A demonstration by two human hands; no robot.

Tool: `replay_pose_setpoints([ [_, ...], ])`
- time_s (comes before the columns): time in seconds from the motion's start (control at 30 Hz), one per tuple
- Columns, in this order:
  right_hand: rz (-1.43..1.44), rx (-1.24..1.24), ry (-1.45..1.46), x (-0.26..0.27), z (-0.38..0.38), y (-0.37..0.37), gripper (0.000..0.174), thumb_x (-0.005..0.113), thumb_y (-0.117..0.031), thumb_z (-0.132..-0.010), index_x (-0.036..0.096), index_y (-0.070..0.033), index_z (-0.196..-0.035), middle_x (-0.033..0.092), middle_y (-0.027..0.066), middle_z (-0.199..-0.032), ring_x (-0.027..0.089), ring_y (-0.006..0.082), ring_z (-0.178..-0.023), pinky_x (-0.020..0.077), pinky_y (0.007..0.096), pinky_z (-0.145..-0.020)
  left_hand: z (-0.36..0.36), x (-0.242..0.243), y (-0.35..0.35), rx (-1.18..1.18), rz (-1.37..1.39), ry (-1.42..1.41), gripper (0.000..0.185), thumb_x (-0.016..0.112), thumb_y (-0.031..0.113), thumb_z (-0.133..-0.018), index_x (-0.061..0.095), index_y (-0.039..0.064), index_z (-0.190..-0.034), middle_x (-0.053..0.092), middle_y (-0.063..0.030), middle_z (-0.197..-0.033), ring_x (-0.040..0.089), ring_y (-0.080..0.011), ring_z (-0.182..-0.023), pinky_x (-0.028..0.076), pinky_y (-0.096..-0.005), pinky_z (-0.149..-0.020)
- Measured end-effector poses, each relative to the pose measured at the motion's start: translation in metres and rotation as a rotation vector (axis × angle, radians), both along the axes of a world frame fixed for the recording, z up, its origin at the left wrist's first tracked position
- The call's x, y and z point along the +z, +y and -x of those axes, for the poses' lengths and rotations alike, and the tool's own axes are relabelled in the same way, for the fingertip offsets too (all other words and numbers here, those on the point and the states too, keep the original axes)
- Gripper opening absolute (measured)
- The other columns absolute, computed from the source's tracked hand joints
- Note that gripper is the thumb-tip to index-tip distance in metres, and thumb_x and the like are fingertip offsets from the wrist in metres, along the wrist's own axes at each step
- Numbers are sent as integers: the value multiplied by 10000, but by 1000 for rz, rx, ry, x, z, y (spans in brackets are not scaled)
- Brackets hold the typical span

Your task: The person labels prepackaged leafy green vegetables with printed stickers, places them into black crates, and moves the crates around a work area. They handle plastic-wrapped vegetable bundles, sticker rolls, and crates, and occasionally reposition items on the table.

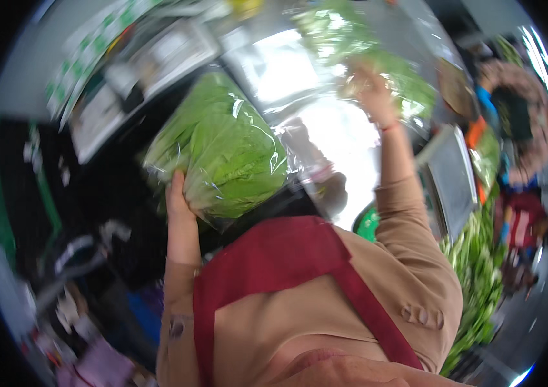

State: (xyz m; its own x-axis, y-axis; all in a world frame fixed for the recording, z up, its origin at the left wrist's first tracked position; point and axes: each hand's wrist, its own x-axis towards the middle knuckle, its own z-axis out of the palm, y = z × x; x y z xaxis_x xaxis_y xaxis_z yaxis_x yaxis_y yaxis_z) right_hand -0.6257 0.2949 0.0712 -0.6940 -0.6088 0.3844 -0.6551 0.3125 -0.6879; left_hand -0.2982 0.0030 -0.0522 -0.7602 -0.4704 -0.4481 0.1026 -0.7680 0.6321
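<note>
My left hand (179, 193) grips the lower left edge of a clear plastic bag of green leafy vegetables (225, 150). The bag is held up in front of my apron, its empty clear end towards the right. Farther out, my right hand (373, 92) is over the shiny metal tabletop (286, 67), blurred by motion. It overlaps the near side of another bagged bunch of greens (411, 89); whether the fingers hold the plastic is too blurred to tell. One more bag of greens (334, 31) lies beyond it.
A metal tray-like surface (453, 179) stands at my right, near a heap of loose leafy greens (477, 275). Part of a round green object (366, 222) shows beside my right sleeve. Other people (520, 121) are at the far right. Dark crates with green edging (22, 188) stand left.
</note>
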Motion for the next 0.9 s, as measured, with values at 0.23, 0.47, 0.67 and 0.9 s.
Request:
replay_pose_setpoints([
  [0.23, -68, -889, -530, -105, 181, 181, 860, 713, -577, -682, 535, 80, -1207, 567, 174, -1207, 571, 264, -1056, 435, 361, -906, -159, -67, -161, 235, 262, -539, 675, 702, 318, -807, 401, -16, -1310, 565, -156, -1193, 585, -271, -1017, 488, -395, -850],
  [0.47, 378, -654, -630, -58, 162, 140, 451, 717, -76, -729, 565, 70, -1127, 610, 142, -1081, 600, 237, -941, 480, 333, -830, -87, -37, -129, 331, 617, -525, 605, 683, 276, -804, 455, 8, -1295, 539, -147, -1246, 520, -231, -1114, 415, -337, -919],
  [0.67, 780, -286, -573, 27, -51, 23, 356, 619, 59, -754, 570, 50, -1107, 615, 153, -1044, 608, 244, -930, 509, 356, -790, -12, 28, 21, -443, 397, -2, 709, 623, 339, -871, 277, 54, -1419, 437, -137, -1369, 398, -263, -1277, 350, -386, -1026],
  [0.9, -142, 575, -776, -26, -238, -84, 201, 697, -80, -789, 626, -20, -968, 626, 70, -869, 586, 145, -814, 473, 276, -756, -77, 27, -39, 79, -41, -128, 520, 589, 400, -868, 492, 89, -1274, 565, -102, -1202, 550, -256, -1079, 450, -441, -902],
])
